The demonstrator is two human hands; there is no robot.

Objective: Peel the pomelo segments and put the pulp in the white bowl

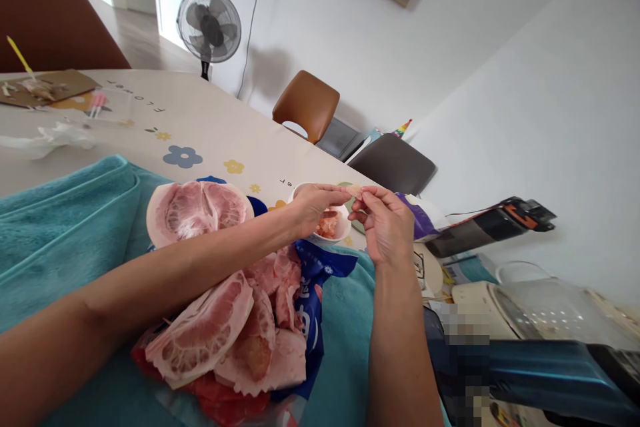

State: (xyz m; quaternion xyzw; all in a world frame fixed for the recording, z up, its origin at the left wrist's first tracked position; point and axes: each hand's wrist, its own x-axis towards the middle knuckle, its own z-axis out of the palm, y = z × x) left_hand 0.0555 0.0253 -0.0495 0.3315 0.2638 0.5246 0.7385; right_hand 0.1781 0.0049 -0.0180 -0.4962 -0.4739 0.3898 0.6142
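My left hand (314, 203) and my right hand (383, 221) meet above a small white bowl (344, 230) holding pink pomelo flesh. Both hands pinch a small pale piece of pomelo (355, 191) between their fingertips. Nearer to me, empty pink pomelo rinds (200, 333) lie piled on a blue and red plastic bag (315, 280). Another hollowed rind half (197, 210) sits to the left. All of it rests on a teal towel (60, 227).
The table (210, 127) has a flower-print cover, with a crumpled plastic wrap (45, 140) and cardboard (45, 87) at far left. Brown chairs (305, 103) and a fan (209, 27) stand behind. Appliances with a clear lid (545, 310) crowd the right.
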